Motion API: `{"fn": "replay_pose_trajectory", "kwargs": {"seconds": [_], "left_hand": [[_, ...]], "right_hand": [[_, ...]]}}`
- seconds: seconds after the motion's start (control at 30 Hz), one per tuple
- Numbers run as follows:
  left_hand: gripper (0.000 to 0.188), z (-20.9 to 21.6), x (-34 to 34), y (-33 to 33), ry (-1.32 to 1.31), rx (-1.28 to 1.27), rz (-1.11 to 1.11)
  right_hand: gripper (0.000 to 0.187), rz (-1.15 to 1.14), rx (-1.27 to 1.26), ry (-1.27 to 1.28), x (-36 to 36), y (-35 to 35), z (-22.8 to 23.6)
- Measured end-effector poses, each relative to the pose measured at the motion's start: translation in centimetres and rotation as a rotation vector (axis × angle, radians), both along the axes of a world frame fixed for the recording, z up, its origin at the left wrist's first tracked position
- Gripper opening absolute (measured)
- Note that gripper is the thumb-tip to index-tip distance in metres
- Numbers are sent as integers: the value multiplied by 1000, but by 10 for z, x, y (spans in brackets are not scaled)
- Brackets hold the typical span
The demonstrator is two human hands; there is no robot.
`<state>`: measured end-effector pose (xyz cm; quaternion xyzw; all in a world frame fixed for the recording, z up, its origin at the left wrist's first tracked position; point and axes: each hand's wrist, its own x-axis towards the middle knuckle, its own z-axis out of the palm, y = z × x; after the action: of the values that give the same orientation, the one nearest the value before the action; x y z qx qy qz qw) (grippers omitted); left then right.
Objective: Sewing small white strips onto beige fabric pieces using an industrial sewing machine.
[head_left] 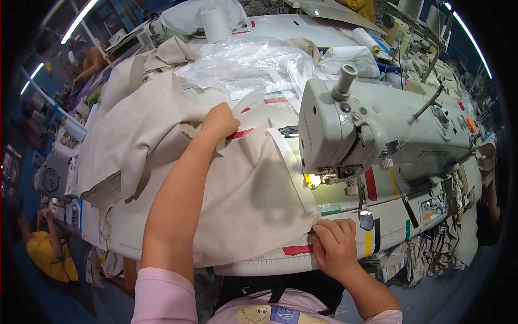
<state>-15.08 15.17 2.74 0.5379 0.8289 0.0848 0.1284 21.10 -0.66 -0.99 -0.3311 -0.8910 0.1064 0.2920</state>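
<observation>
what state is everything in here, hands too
Left hand: curled beside the panel's far end; its grip is hidden
Right hand: fingers bent at the panel's near corner
Beige panel: spread out, slightly rippled
White strip: lying along the panel's right edge
Machine lamp: lit
Beige cloth pile: folded over, loose
Clear plastic sheet: crumpled
White thread cone: upright
Ceiling tube light: on

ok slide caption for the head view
Right fingers at the near end of a white strip edging beige fabric at a sewing machine; left fingers farther back.
</observation>
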Motion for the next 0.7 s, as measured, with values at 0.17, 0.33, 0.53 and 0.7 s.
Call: {"fn": "replay_pose_trajectory", "kwargs": {"seconds": [0.17, 0.33, 0.53, 0.7], "left_hand": [[36, 2, 23, 27, 170, 420, -257], [51, 26, 48, 42, 123, 1011, -325], [65, -44, 38, -113, 73, 293, -713], [69, -45, 83, -206, 191, 235, -368]], "right_hand": [[33, -31, -21, -23, -2, 0, 2], [32, -14, -21, -10, 1, -1, 2], [32, 18, -34, 8, 6, -2, 0], [39, 39, -136, -12, -1, -27, 16]]}}
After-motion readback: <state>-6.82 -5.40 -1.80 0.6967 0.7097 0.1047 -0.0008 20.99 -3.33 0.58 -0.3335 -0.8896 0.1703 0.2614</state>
